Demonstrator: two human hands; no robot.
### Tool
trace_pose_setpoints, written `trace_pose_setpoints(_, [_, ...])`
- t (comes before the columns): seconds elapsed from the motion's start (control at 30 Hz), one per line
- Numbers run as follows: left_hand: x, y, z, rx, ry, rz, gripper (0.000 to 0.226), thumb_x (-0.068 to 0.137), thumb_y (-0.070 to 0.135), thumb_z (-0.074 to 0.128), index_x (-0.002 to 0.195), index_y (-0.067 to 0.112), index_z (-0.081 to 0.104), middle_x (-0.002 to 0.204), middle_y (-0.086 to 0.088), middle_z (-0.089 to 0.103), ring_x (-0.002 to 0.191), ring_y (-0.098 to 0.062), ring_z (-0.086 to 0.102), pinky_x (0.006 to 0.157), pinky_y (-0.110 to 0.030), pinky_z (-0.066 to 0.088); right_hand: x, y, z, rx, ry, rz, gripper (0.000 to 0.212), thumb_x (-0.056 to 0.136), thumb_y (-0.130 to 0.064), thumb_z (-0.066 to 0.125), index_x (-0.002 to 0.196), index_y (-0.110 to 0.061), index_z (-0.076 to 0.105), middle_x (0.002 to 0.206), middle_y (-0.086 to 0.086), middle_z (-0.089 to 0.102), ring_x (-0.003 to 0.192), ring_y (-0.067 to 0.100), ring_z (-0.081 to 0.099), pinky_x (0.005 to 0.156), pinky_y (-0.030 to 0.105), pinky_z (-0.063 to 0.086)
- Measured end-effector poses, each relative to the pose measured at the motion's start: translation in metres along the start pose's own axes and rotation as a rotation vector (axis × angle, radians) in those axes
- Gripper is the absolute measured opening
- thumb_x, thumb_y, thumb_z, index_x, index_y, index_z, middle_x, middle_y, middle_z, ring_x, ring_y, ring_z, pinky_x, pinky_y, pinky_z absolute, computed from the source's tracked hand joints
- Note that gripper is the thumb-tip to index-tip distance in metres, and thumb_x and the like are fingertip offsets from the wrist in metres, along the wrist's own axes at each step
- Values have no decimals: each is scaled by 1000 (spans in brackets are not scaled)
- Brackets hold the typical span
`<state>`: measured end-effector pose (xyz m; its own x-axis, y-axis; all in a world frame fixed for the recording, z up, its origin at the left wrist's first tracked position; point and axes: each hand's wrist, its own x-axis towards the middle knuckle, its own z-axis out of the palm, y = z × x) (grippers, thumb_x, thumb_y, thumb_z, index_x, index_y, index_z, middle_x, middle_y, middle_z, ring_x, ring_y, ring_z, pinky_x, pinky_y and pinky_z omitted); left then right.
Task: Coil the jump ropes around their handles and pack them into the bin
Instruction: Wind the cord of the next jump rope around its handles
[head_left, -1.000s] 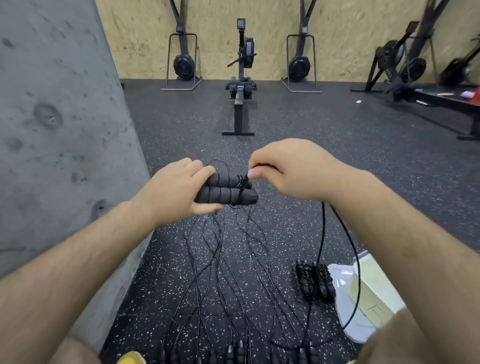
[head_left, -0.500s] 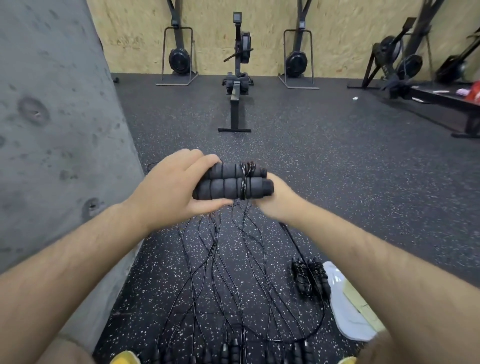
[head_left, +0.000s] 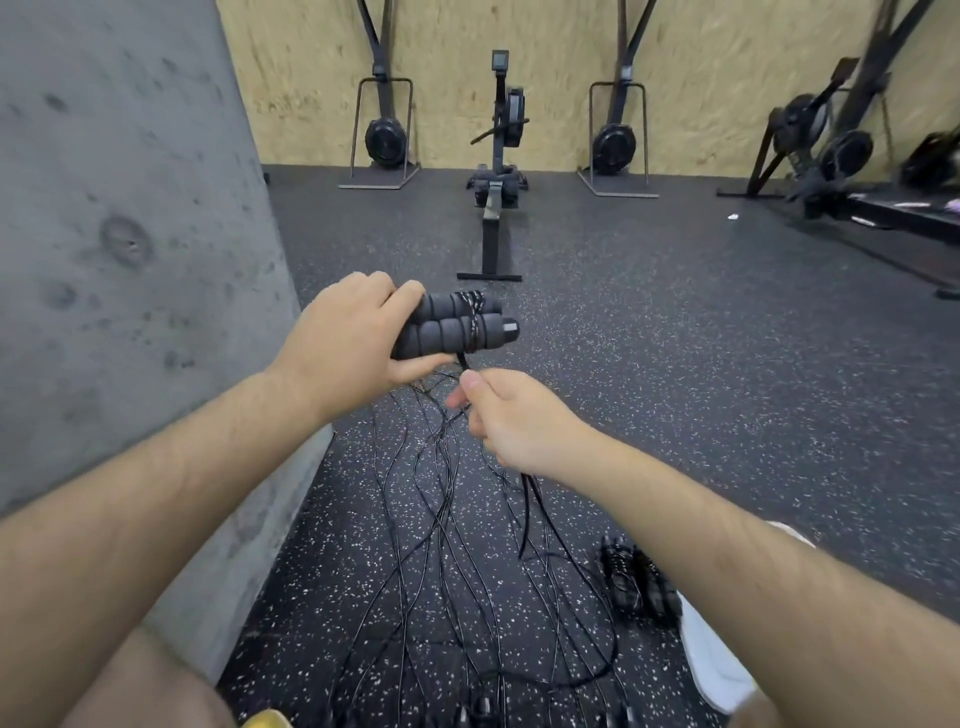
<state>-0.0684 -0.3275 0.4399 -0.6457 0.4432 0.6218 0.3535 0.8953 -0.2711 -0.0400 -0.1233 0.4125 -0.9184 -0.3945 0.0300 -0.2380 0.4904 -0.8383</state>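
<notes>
Above the speckled rubber floor (head_left: 675, 374), the left hand (head_left: 348, 353) grips a pair of black foam handles (head_left: 452, 327) held side by side. Its fingers are curled round their near ends, and a few turns of cord already band them toward the far end. The right hand (head_left: 514, 421) sits just below, fingers pinched on the cord (head_left: 525, 493), which trails down to the floor.

This rope looks barely started, with most of its length still to wind. One coiled jump rope (head_left: 639, 582) lies beside a white container (head_left: 717, 665), probably the bin, and seemingly not yet inside it. Several loose ropes (head_left: 415, 519) lie uncoiled.

Half a second earlier the right hand was tucked under the handles' tip. It has since dropped lower, drawing the cord down for another turn.
</notes>
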Motion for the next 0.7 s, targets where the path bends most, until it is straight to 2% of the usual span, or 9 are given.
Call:
trace_pose_setpoints(0.07, [-3,-12,1,49,-28,-34,59,80,62,70,98,8,56,78,-12,52,70,-34,53,62,-40,42,-7,-9,-1,-196,-47,-48,38,107,-34,30,98,-22,64,69,-7,56,56,6,49,56,28,37])
trace_pose_setpoints(0.17, [-18,-20,11,52,-93,-64,60,79,62,71,99,8,57,78,-12,52,69,-34,53,61,-40,42,-21,-22,-7,-352,-108,-75,38,107,-36,30,100,-22,65,67,-8,55,57,7,51,55,28,36])
trace_pose_setpoints(0.23, [-27,-21,20,57,-133,-24,60,79,62,71,101,7,59,78,-12,52,69,-34,53,61,-41,43,-25,-27,-15,-475,-114,-121,34,105,-36,36,89,-21,61,67,-7,55,58,10,51,54,29,35])
trace_pose_setpoints(0.3, [-29,-22,23,41,-136,13,61,83,66,62,102,7,59,79,-12,52,68,-33,52,61,-41,44,-26,-29,-23,-617,-101,-213,30,103,-34,43,78,-19,52,68,-6,53,61,11,49,52,30,33])
trace_pose_setpoints(0.37, [-29,-23,24,1,-126,54,65,83,69,50,102,8,59,79,-11,51,68,-33,52,61,-42,45,-24,-30,-33,-703,-73,-275,24,102,-32,45,82,-19,52,69,-9,51,64,13,48,54,32,32])
trace_pose_setpoints(0.47, [-36,-18,28,-72,-141,167,69,85,71,47,107,8,61,81,-10,53,69,-32,51,65,-42,46,-14,-26,-47,-877,12,-376,19,102,-34,44,100,-24,60,74,-12,53,75,18,51,64,33,37])
trace_pose_setpoints(0.57, [-40,-5,27,-150,-167,265,70,88,73,50,115,10,62,87,-8,55,73,-31,52,68,-42,48,0,-16,-61,-901,70,-476,22,102,-39,45,109,-32,65,91,-12,59,90,17,57,77,35,47])
trace_pose_setpoints(0.7, [-38,19,10,-255,-124,298,72,89,71,54,121,7,63,92,-7,56,77,-28,52,73,-39,47,16,2,-69,-861,117,-491,24,102,-44,45,107,-38,67,87,-14,50,81,8,48,71,31,43])
